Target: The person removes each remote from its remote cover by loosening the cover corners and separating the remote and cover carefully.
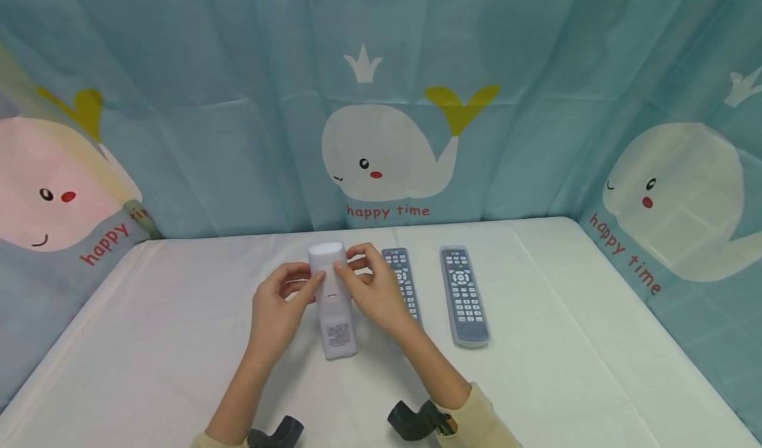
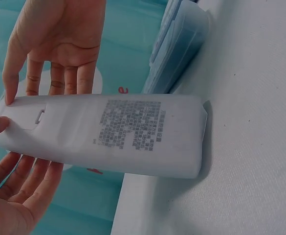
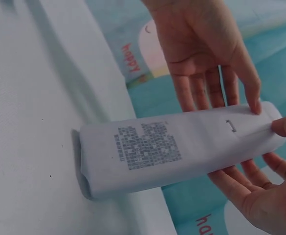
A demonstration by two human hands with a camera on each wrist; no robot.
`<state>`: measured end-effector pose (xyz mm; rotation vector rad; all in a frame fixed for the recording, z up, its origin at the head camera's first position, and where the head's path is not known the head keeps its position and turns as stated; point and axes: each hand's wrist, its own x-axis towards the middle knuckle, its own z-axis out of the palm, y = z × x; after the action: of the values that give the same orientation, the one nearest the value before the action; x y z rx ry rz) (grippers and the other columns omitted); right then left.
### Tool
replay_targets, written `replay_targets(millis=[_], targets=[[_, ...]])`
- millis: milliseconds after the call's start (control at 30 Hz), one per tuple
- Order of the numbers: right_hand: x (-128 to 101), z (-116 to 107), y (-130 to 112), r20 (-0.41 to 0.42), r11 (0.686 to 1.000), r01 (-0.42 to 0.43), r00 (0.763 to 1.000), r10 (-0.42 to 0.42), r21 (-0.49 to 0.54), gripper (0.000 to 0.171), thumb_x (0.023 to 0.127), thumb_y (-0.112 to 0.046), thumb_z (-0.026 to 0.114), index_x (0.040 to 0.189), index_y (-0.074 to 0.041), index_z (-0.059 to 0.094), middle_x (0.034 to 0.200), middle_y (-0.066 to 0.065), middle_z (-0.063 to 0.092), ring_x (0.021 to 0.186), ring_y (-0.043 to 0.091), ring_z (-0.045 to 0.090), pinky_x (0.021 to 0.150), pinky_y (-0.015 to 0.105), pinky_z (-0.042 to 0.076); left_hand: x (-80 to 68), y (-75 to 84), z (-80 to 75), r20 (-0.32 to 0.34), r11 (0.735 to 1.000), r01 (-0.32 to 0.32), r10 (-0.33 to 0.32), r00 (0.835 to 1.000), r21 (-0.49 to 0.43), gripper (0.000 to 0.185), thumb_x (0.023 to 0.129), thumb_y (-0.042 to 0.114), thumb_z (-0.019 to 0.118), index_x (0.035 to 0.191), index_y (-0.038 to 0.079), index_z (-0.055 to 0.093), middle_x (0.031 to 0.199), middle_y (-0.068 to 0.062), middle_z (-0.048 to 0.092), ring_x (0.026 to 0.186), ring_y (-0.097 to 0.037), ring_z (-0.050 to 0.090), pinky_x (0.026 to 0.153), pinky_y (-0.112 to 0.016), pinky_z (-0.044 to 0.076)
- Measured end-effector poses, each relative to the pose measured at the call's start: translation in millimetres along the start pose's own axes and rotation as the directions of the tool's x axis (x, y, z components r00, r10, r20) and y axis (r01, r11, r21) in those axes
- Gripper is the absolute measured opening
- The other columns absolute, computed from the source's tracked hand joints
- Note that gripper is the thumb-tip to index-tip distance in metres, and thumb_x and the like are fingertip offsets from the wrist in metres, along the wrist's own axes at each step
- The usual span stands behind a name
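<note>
Back side up, a white remote control (image 1: 336, 309) in a translucent sleeve is held between both hands. Its back shows a printed label (image 2: 132, 125) and a battery cover with a small latch (image 3: 231, 126). My left hand (image 1: 278, 309) grips the left edge near the far end, thumb on the back and fingers beneath. From the other side my right hand (image 1: 378, 296) holds it the same way, its thumb (image 3: 281, 127) on the cover. The remote is tilted, far end raised, its near end at the tabletop. Its button side is hidden.
Two more sleeved remotes lie buttons up on the white table (image 1: 565, 342): one remote (image 1: 400, 269) partly behind my right hand and forearm, another remote (image 1: 464, 296) farther right. A blue whale-print curtain (image 1: 256, 137) hangs at the back and sides.
</note>
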<state>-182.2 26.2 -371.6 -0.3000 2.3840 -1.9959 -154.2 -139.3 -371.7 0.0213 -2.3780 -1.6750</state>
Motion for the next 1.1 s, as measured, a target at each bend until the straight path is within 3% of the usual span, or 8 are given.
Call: replay_targets(millis=[167,433,600,733,833,1100], targets=[[-0.3,0.0,-1.8,0.0,1.0,0.023,1.0,-0.023,0.005,0.027,0.106,-0.023,0.067,0.125,-0.007,0.058,0.117,0.015,0.065,0.08,0.017,0.065,0.073,0.028,0.055,-2.1,3.0,0.7,-0.023,1.0,-0.012,0.011,1.0,-0.023,0.03,0.101,0.015,0.074,0.127,0.001,0.068,0.123,-0.016,0.069,0.093,0.002,0.066,0.081,-0.013,0.057],[-2.5,1.3,-4.9,0.011,0.994,0.099,0.995,-0.099,-0.049,0.025,0.104,-0.019,0.069,0.122,-0.005,0.059,0.118,0.014,0.067,0.092,0.022,0.068,0.084,0.034,0.061,-3.9,8.7,-0.1,-0.089,0.992,-0.105,0.099,0.991,-0.064,0.043,0.1,0.005,0.073,0.142,0.008,0.063,0.129,-0.014,0.067,0.105,-0.012,0.067,0.083,-0.011,0.056],[-5.0,2.2,-7.1,0.031,0.988,0.133,0.991,-0.131,-0.084,0.041,0.105,-0.019,0.067,0.143,-0.014,0.053,0.116,0.014,0.068,0.09,0.023,0.073,0.083,0.038,0.064,-6.2,11.3,-1.3,-0.079,0.984,-0.164,0.159,0.984,-0.063,0.046,0.099,-0.001,0.072,0.143,0.009,0.064,0.131,-0.015,0.064,0.112,-0.03,0.068,0.085,-0.011,0.056],[-6.3,1.4,-7.2,0.059,0.975,0.182,0.983,-0.175,-0.131,0.047,0.108,-0.021,0.061,0.154,-0.026,0.051,0.119,0.012,0.068,0.094,0.023,0.072,0.082,0.037,0.064,-5.5,11.9,-2.5,-0.056,0.984,-0.167,0.164,0.985,-0.067,0.045,0.098,-0.002,0.072,0.142,0.007,0.065,0.131,-0.015,0.064,0.114,-0.035,0.067,0.085,-0.01,0.055],[-7.3,1.4,-7.2,0.065,0.97,0.193,0.98,-0.186,-0.145,0.042,0.109,-0.022,0.059,0.151,-0.026,0.057,0.123,0.009,0.068,0.095,0.022,0.07,0.082,0.035,0.062,-5.2,11.4,-3.1,-0.049,0.984,-0.167,0.163,0.985,-0.068,0.045,0.098,-0.003,0.072,0.141,0.007,0.066,0.131,-0.014,0.064,0.112,-0.03,0.067,0.085,-0.01,0.056],[-8.6,3.3,-7.6,0.028,0.98,0.19,0.982,-0.189,-0.061,0.035,0.109,-0.02,0.059,0.144,-0.022,0.063,0.128,0.01,0.066,0.095,0.023,0.07,0.08,0.037,0.062,-6.1,9.5,0.6,-0.067,0.982,-0.161,0.155,0.986,-0.099,0.045,0.097,-0.002,0.074,0.14,0.008,0.067,0.129,-0.013,0.065,0.103,-0.004,0.065,0.085,-0.012,0.057]])
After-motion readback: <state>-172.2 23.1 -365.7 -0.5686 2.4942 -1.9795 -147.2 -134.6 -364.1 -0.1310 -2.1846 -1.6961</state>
